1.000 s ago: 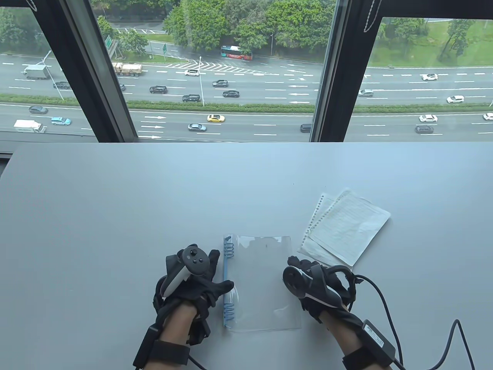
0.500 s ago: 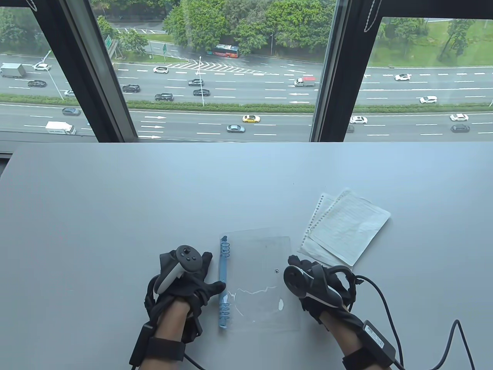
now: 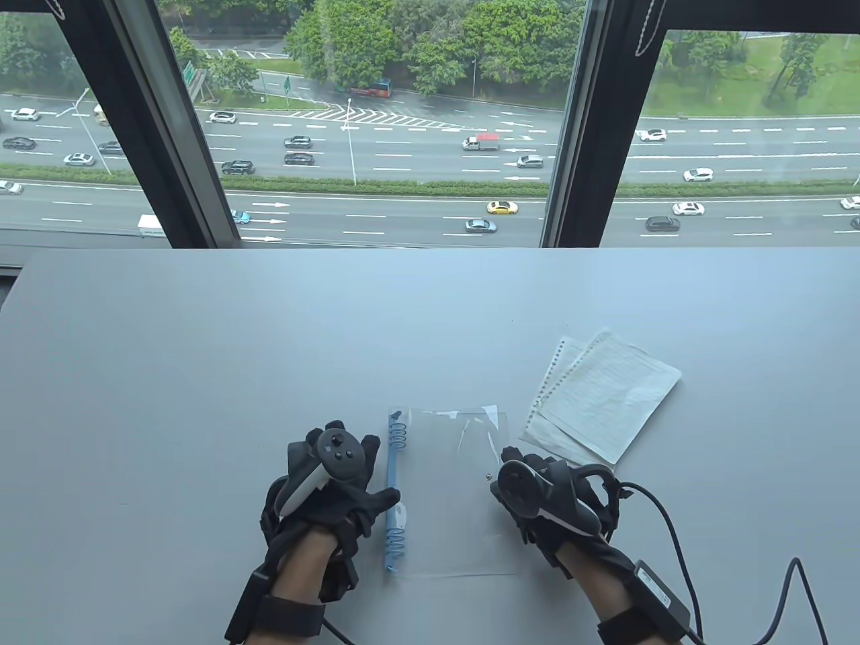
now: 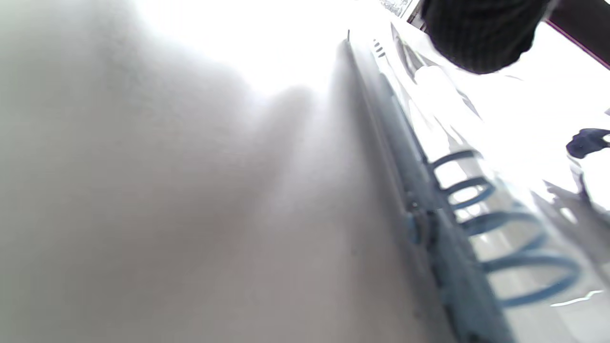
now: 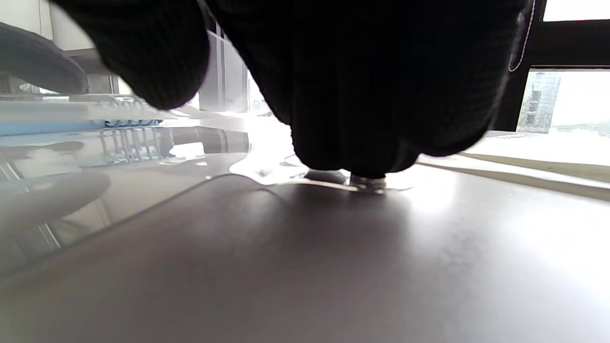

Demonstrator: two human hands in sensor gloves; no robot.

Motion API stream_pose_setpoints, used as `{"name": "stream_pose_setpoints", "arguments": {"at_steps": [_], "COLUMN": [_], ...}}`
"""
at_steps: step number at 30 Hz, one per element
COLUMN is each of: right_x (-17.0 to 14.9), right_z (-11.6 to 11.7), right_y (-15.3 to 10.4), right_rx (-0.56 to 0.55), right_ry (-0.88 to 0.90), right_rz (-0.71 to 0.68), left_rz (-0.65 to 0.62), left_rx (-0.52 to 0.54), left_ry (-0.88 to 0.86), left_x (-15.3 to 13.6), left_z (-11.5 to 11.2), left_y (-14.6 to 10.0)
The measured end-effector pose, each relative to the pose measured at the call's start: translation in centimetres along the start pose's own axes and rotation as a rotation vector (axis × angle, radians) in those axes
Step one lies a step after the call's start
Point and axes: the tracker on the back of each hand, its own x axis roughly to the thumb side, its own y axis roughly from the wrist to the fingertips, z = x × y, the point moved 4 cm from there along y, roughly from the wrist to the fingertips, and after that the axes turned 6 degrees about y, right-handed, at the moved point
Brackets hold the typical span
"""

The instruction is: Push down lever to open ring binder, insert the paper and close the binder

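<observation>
A ring binder with a clear cover (image 3: 457, 517) and a blue spine (image 3: 392, 470) lies flat near the table's front edge. Blue rings (image 3: 398, 438) show at both ends of the spine, close up in the left wrist view (image 4: 500, 228). My left hand (image 3: 366, 474) lies to the left of the binder, its thumb (image 3: 390, 500) against the spine. My right hand (image 3: 521, 484) rests on the cover's right edge. Its fingertips (image 5: 362, 95) press beside a small metal snap (image 5: 367, 182). Punched printed sheets of paper (image 3: 605, 396) lie to the right of the binder. The lever is not discernible.
The grey table (image 3: 269, 349) stretches back to a window over a road. A black cable (image 3: 678, 537) and a small box (image 3: 662, 591) trail from my right wrist at the front right.
The binder shifted left and skewed half a second ago, then came back straight. My left hand followed it. My right hand edged left onto the cover's edge.
</observation>
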Motion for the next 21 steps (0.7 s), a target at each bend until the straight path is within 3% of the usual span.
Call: {"name": "stream_pose_setpoints", "arguments": {"at_steps": [7,12,21], "right_x": [-0.2,0.0,1.7], "right_z": [-0.1,-0.1,-1.1], "right_y": [0.1,0.0,-0.7], "right_rx": [0.005,-0.002,-0.054], "right_ry": [0.025,0.013,-0.002], "right_rz": [0.007,-0.008,-0.056], "left_rz": [-0.28,-0.283,-0.271], "left_rx": [-0.04,-0.09,-0.081], "left_ry": [-0.005,-0.001,-0.108], "left_x": [5.2,6.0,6.0], "left_z": [-1.5,-3.3,-3.4], "left_y": [-0.4,0.6,0.7]}}
